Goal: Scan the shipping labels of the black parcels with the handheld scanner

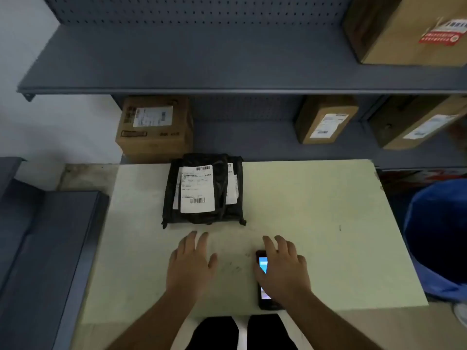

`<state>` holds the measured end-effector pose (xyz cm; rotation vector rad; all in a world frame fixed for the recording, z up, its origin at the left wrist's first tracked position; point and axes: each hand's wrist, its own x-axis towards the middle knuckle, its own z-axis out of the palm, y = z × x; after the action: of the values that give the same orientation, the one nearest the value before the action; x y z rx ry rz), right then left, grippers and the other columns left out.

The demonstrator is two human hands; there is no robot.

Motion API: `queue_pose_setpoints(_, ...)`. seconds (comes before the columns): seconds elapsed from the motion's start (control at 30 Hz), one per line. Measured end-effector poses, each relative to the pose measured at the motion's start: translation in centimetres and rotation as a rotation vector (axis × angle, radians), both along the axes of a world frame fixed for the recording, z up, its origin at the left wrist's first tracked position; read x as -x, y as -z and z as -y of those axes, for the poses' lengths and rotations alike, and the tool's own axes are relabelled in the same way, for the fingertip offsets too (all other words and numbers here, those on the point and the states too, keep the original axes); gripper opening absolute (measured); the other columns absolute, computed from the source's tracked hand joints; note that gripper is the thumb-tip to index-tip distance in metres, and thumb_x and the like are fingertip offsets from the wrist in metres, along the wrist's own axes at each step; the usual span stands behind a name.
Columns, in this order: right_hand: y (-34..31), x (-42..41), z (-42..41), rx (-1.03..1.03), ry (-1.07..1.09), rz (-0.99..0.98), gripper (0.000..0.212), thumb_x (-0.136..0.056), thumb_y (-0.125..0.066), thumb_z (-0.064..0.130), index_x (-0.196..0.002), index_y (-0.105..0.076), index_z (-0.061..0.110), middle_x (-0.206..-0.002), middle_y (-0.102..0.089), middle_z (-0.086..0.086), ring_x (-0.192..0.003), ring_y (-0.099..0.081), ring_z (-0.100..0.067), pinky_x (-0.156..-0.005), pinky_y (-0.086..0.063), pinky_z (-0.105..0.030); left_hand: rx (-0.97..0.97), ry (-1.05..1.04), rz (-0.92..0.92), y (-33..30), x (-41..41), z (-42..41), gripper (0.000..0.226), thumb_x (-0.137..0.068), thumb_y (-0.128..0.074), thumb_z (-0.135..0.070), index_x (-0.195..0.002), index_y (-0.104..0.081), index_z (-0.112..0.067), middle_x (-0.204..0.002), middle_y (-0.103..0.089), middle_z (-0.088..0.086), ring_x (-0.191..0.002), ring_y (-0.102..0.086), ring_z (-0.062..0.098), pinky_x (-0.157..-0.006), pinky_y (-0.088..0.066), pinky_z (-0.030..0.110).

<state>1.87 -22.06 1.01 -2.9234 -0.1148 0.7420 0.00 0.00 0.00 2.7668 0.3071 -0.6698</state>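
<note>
A stack of black parcels (204, 190) lies at the far middle of the pale table (316, 210); the top one shows a white shipping label (197, 189) with barcodes, and other labels peek out beside it. The handheld scanner (262, 279), dark with a lit blue screen, lies flat near the table's front edge. My right hand (284, 270) rests over it with fingers spread, covering its right side, not gripping it. My left hand (192, 261) hovers flat and open just in front of the parcels, holding nothing.
Grey metal shelves stand behind the table, with cardboard boxes (154, 127) (326, 120) (414, 122) on the lower shelf and a large box (409, 29) on the upper one. A blue bin (439, 236) stands at the right. Grey shelving (38, 248) runs along the left.
</note>
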Motion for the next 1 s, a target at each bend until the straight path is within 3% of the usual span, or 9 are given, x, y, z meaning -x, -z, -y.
queue_pose_setpoints(0.13, 1.7, 1.0, 0.7, 0.023, 0.037, -0.051, 0.072, -0.099, -0.045, 0.060, -0.163, -0.033, 0.029, -0.164, -0.039, -0.003, -0.145, -0.041, -0.026, -0.104, -0.049, -0.044, 0.012, 0.027, -0.033, 1.8, 0.7, 0.0, 0.066, -0.105, -0.035, -0.053, -0.165, -0.021, -0.029, -0.173, -0.019, 0.002, -0.159, -0.019, 0.023, -0.125, -0.027, 0.041)
queue_pose_setpoints(0.37, 4.2, 2.2, 1.6, 0.063, 0.104, -0.120, 0.078, -0.100, -0.047, 0.061, -0.165, -0.025, 0.023, -0.161, -0.040, -0.002, -0.139, -0.045, -0.026, -0.101, -0.051, -0.043, 0.025, 0.080, -0.090, 4.7, 2.9, 1.3, 0.065, -0.105, -0.036, -0.051, -0.164, -0.022, -0.029, -0.172, -0.019, -0.001, -0.158, -0.020, 0.021, -0.123, -0.027, 0.040)
queue_pose_setpoints(0.53, 6.0, 3.1, 1.3, -0.001, 0.304, -0.190, 0.087, -0.098, -0.054, 0.060, -0.166, -0.022, 0.016, -0.158, -0.041, -0.003, -0.140, -0.044, -0.027, -0.104, -0.050, -0.047, 0.034, 0.098, -0.101, 5.4, 4.0, 1.9, 0.064, -0.106, -0.036, -0.049, -0.164, -0.021, -0.029, -0.172, -0.019, 0.000, -0.158, -0.020, 0.022, -0.123, -0.029, 0.041)
queue_pose_setpoints(0.77, 8.0, 3.6, 0.1, -0.090, 0.671, -0.284, 0.087, -0.090, -0.070, 0.057, -0.155, -0.034, 0.011, -0.147, -0.045, -0.008, -0.134, -0.048, -0.030, -0.103, -0.051, -0.051, 0.040, 0.082, -0.085, 6.2, 5.0, 1.8, 0.066, -0.105, -0.039, -0.047, -0.164, -0.015, -0.031, -0.172, -0.017, 0.000, -0.157, -0.022, 0.022, -0.123, -0.031, 0.040)
queue_pose_setpoints(1.0, 9.0, 3.4, -1.3, -0.057, 0.762, -0.268, 0.086, -0.084, -0.078, 0.055, -0.148, -0.037, 0.014, -0.139, -0.046, -0.006, -0.128, -0.049, -0.028, -0.099, -0.051, -0.049, 0.013, 0.083, -0.081, 7.1, 5.2, 1.0, 0.069, -0.102, -0.048, -0.044, -0.163, -0.025, -0.024, -0.168, -0.030, 0.005, -0.153, -0.033, 0.026, -0.118, -0.039, 0.042)
